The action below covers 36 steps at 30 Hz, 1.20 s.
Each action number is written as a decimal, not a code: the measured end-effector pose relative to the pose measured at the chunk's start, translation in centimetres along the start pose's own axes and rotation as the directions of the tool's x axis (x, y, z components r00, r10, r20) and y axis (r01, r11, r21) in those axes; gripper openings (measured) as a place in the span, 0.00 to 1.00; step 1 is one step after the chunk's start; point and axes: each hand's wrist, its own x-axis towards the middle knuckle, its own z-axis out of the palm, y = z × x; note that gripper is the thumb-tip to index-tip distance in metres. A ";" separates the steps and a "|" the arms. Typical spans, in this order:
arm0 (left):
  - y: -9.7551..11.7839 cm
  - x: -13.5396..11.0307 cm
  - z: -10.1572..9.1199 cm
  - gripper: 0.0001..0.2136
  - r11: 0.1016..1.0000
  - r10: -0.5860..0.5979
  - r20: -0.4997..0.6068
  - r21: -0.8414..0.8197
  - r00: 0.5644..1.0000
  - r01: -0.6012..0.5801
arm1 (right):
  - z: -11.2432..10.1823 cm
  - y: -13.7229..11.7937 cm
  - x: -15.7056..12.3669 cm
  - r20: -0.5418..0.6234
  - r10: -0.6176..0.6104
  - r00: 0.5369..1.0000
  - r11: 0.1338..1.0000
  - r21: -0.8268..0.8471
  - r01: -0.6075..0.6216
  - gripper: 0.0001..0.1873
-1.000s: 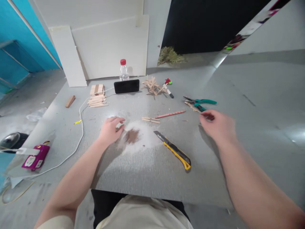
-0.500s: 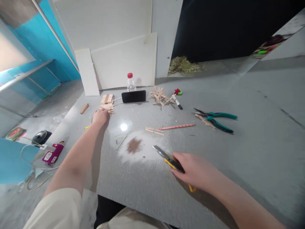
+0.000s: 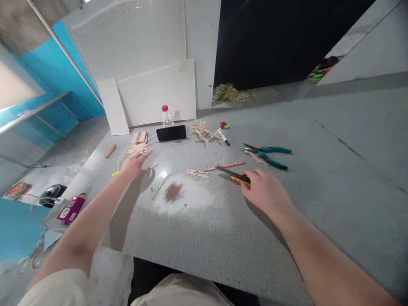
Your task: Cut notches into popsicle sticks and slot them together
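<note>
Right hand (image 3: 267, 192) grips cutter (image 3: 235, 174) (black and yellow), left hand (image 3: 131, 165) a stick (image 3: 149, 154)

The left arm (image 3: 84, 238) stretches forward from the lower left, bare along the forearm; its wrist runs roughly in line with it, and the left hand (image 3: 133, 166) is back upward, fingers bunched in a pinch; the right arm (image 3: 321, 255) slants in from the lower right, forearm bare; the right hand (image 3: 266, 190) curls its fingers into a grip, knuckles up; the hands are well apart, the left reaching farther forward.
</note>
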 end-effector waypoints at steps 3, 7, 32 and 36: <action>4.5 -3.1 0.2 0.10 0.970 0.108 0.033 -0.224 0.994 -0.098 | 0.4 0.7 0.2 -0.061 0.049 0.997 0.998 -0.032 -0.051 0.10; 11.5 -7.6 1.3 0.10 0.846 0.290 0.097 -0.491 0.952 -0.208 | 1.1 1.0 0.3 -0.072 0.053 0.996 0.997 -0.046 -0.057 0.08; 17.1 -6.6 5.4 0.16 0.858 0.422 0.011 -0.328 0.907 -0.395 | 1.3 0.5 0.2 0.050 0.153 0.987 0.969 0.188 -0.160 0.06; 16.2 -6.1 5.7 0.14 0.844 0.450 -0.003 -0.324 0.893 -0.427 | 0.3 -0.1 -0.2 0.052 0.206 0.977 0.935 0.284 -0.212 0.12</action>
